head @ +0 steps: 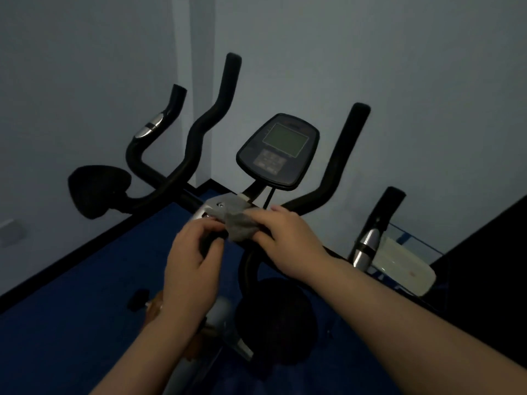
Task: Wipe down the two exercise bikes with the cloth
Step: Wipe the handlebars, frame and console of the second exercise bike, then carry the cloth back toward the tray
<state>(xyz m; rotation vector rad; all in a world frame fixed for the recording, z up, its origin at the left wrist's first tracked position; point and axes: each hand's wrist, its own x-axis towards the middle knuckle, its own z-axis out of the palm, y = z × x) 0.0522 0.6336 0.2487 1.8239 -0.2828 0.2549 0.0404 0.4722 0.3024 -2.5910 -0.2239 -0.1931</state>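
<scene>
The right hand [285, 238] pinches a crumpled grey cloth [239, 226] against the black exercise bike's silver handlebar clamp [216, 208]. The left hand [194, 258] curls around the black bar beside it. An oval console [278, 151] rises just behind.

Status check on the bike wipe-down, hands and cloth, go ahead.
Right hand pressing the grey cloth on the near bike's handlebar clamp. Left hand gripping the bar beside it. Console just above; nothing blocking.

Dim room: pale walls [399, 52] meet at a corner upper centre; blue floor [71, 323] below, edged by black skirting [85, 246].
</scene>
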